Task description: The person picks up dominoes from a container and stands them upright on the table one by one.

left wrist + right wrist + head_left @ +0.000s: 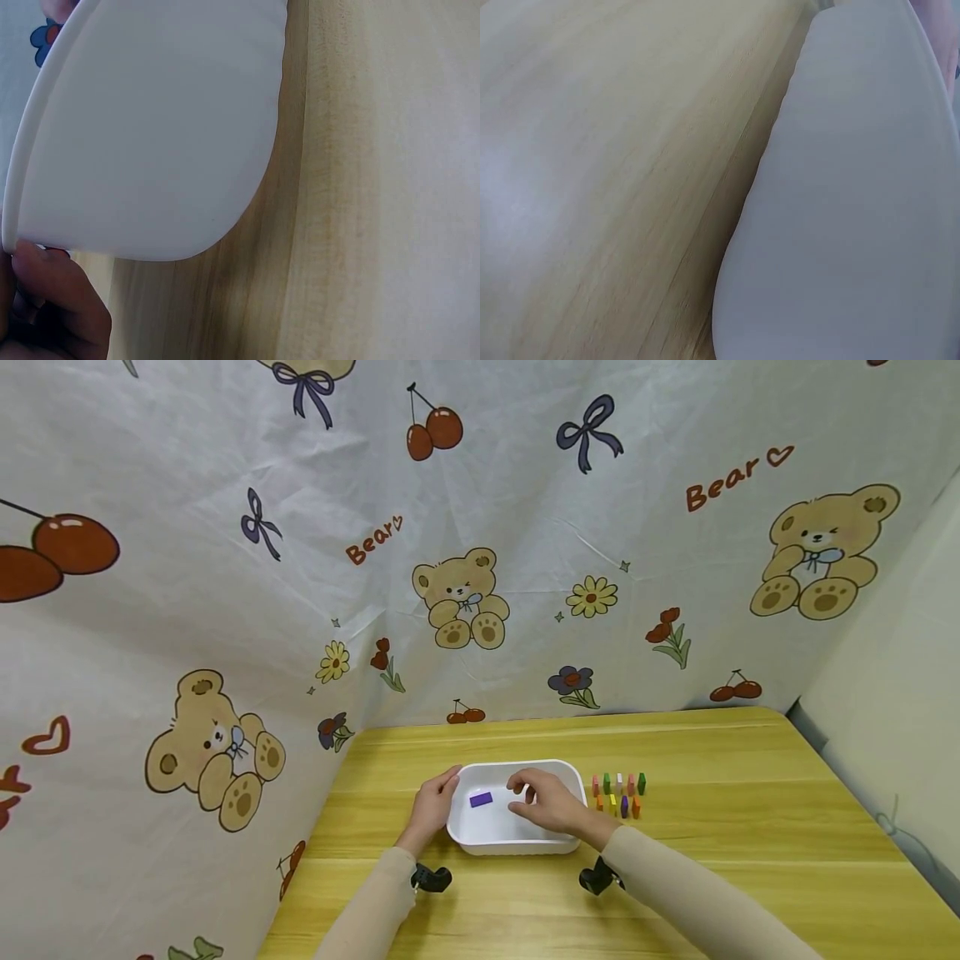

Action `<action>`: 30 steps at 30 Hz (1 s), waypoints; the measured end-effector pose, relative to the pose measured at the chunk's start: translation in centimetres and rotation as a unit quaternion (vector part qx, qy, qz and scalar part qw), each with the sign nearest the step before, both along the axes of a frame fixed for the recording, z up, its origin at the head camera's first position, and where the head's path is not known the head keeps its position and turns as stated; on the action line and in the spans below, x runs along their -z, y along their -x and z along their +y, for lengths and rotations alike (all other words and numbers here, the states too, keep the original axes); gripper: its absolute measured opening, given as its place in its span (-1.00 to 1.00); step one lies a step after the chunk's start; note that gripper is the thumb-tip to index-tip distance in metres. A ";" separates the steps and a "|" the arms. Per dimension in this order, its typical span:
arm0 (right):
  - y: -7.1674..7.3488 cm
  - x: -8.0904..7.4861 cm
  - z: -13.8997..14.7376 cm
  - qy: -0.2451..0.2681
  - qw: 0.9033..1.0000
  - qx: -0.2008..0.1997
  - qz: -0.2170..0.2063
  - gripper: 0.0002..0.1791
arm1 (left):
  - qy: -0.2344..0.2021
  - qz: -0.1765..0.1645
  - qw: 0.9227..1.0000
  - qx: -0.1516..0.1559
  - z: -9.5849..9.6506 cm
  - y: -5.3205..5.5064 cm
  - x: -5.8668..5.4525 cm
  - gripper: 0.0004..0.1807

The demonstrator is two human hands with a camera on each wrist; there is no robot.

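A white plastic basin [517, 843] sits on the wooden table, with a purple block [481, 799] lying flat on its floor toward the left. My left hand [433, 806] is at the basin's left end. In the left wrist view the thumb and fingers [64, 289] pinch the rim at its corner. Over the basin's right half hangs my right hand [551, 800], palm turned left, its fingers bent loosely and the thumb apart from them. Nothing shows between them. The right wrist view has mostly the basin's outer wall [840, 195], with a hand only at the top right edge.
Right beside the basin, small coloured blocks [618, 793] stand upright in two rows. The wooden table [720, 860] extends to the right and toward me. A white cloth printed with bears [461, 602] hangs behind and at the left.
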State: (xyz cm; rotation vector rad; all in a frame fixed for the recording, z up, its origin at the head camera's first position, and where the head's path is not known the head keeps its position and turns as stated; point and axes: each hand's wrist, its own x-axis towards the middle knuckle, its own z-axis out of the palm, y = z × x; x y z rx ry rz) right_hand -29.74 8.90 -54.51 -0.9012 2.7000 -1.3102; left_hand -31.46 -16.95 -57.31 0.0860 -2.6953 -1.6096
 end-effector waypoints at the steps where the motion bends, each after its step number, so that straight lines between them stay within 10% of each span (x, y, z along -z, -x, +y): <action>1: 0.1 0.1 -0.1 0.001 1.000 -0.001 -0.002 -0.69 | 0.000 0.000 1.000 -0.001 0.0 0.0 0.0 -0.57; 30: 3.0 3.0 -4.7 -0.063 0.998 -0.007 -0.027 -0.62 | 0.011 -0.001 1.000 0.007 0.0 -0.1 0.0 -0.57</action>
